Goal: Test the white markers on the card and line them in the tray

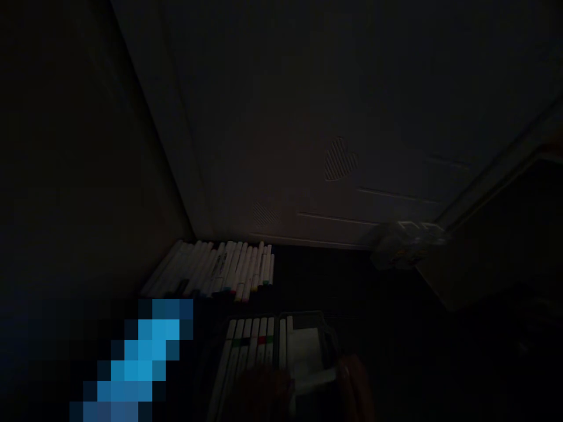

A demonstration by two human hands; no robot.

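While the right hand (355, 384) grips a marker (315, 380) pointing sideways, the left hand's (260, 391) hold is unclear.

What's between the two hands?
A blurred white marker, reaching from the right hand's fingertips toward the left hand; shows in the head view.

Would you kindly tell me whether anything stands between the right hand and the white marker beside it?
Nothing visible does: the right hand appears to touch one end of the white marker, though the picture is dark.
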